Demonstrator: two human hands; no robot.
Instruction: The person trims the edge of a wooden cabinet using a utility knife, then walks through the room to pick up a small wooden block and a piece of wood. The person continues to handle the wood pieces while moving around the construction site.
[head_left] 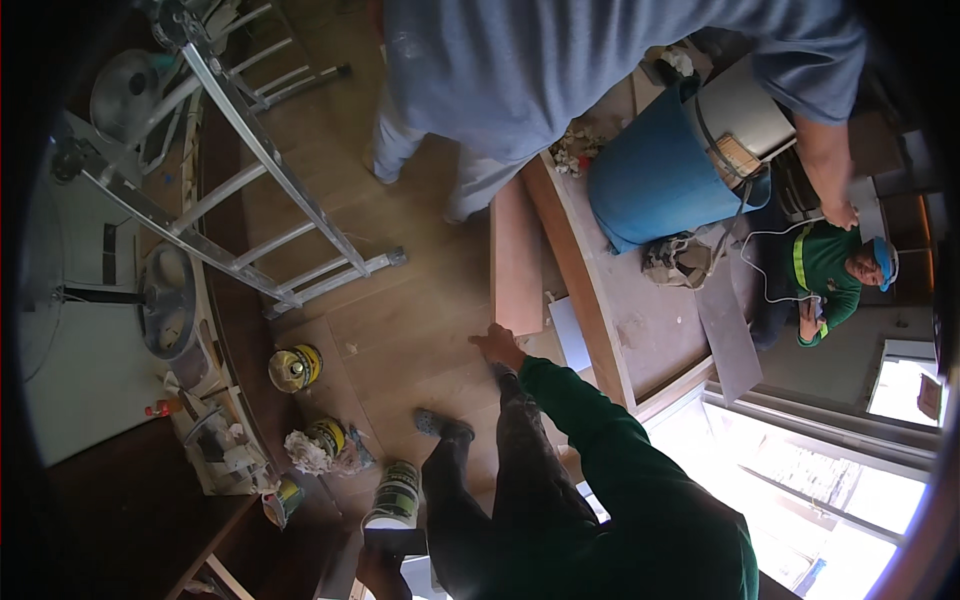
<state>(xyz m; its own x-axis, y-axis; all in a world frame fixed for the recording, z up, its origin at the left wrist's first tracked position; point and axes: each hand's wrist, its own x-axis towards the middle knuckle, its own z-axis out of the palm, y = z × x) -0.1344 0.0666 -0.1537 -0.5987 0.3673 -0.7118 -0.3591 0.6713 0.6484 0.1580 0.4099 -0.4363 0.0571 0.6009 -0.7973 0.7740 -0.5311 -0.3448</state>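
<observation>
My right hand (pixel 500 347), in a green sleeve, reaches forward at the near end of a long reddish-brown wooden board (pixel 517 265). One finger stretches to the left, and nothing shows in the hand. Whether it touches the board I cannot tell. Low in the view, my left hand (pixel 380 574) is in shadow, closed on a dark, flat, rectangular object (pixel 396 542) whose kind is unclear. Just beyond that object stands a green-and-white bucket (pixel 393 495). The fingers of this hand are partly hidden.
An aluminium ladder (pixel 285 190) stands at the left. Yellow-and-black cans (pixel 296 369) sit on the wooden floor (pixel 400 350). A person in a grey-blue shirt (pixel 560 70) stands ahead, beside a blue bin (pixel 650 170) on a ledge. Another person in green (pixel 825 265) crouches at the right.
</observation>
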